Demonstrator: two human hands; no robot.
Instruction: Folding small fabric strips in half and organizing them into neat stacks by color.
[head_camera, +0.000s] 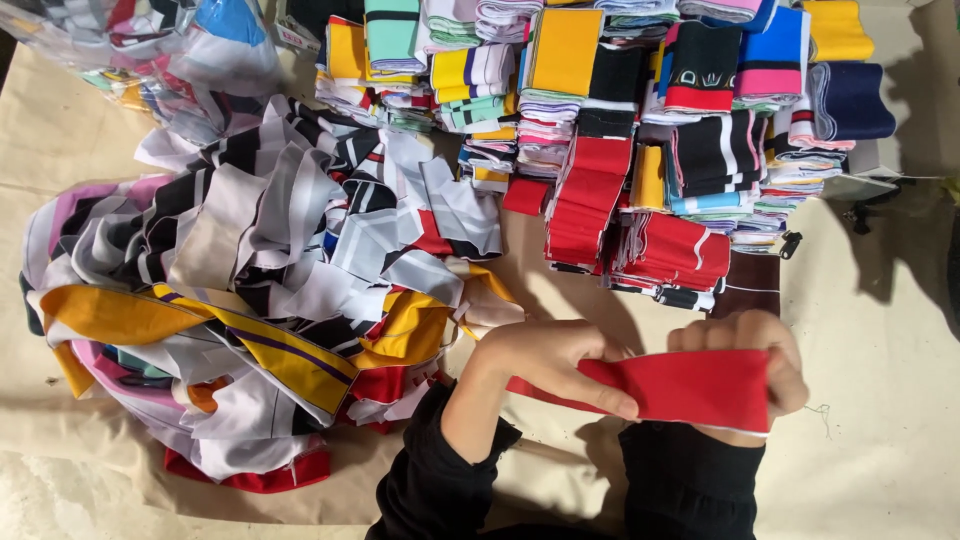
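Hands, left hand (545, 362) and right hand (755, 350), grip one red cloth strip (690, 388) with closed fingers, folded stacks (640, 130) lie behind, loose pile (260, 280) waits unfolded.

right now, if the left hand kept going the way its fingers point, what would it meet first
The left hand points right along the red fabric piece it pinches; the first thing in line looks like the right hand gripping its other end.

Both hands, left hand (545, 362) and right hand (755, 352), pinch with curled fingers (600, 398).
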